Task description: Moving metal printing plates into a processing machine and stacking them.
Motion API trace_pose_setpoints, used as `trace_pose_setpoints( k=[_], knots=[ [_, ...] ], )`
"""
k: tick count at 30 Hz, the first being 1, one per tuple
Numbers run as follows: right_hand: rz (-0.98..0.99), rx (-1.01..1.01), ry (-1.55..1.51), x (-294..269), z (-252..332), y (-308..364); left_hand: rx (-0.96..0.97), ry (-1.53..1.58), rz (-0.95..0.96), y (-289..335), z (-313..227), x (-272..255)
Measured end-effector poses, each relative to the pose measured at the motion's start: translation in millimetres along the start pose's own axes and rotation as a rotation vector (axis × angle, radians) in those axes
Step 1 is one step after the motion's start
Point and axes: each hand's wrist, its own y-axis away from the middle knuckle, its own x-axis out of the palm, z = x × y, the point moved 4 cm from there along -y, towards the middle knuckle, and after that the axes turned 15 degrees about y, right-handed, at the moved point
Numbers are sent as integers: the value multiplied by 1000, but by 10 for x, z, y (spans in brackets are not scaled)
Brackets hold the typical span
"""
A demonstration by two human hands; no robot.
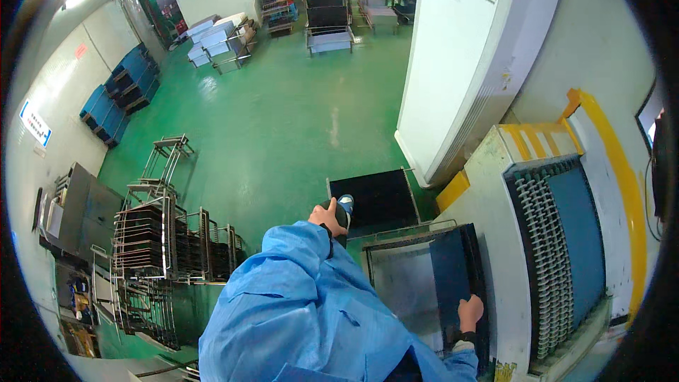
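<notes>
My left hand (pixel 330 218) rests on my dark-trousered knee, with thumb and forefinger spread apart and nothing visible in it. Just beyond it a blue and white shoe (pixel 345 202) shows. My right hand (pixel 470 311) is closed at the right side of a low, dark-edged rack (pixel 476 262), with its fingertips turned out of sight. Right beside that hand, a dark blue panel (pixel 450 276) stands in the rack. A pale, greyish flat surface (pixel 403 290) lies to the panel's left. Whatever the right fingers grip is hidden.
To my right stands a machine with rows of rollers (pixel 544 269) and a blue panel (pixel 581 230). A black tray (pixel 375 201) lies on the green floor (pixel 283 113) ahead. Metal racks (pixel 166 240) stand left. A tall white cabinet (pixel 453 64) rises front right. People work far off.
</notes>
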Motion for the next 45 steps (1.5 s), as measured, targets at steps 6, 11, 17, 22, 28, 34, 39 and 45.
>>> trace_pose_setpoints(
  k=[6, 11, 17, 22, 28, 34, 39, 45],
  knots=[
    [-52, 51, -48, -11, 24, 38, 37, 14, -31, -67, 101, 67],
    [-21, -7, -66, 124, -9, 19, 108, 38, -94, -83, 146, 150],
    [-141, -40, -23, 21, -180, 33, 83, 41, -82, -107, 167, 178],
    [-112, 47, 48, -961, -205, 242, 77, 46, -84, -34, 193, 131],
    [-92, 157, -125, -1778, -738, 401, 75, 19, -54, -42, 92, 116],
    [-333, 444, -863, -2258, -1421, 824, 75, 14, -32, -67, -39, 101],
    [-595, 414, -1122, -1860, -1888, 993, 124, 53, -8, -106, -173, 124],
    [-404, 456, -1118, -1649, -1546, 671, 195, 46, -61, -237, -77, 246]
  ],
)
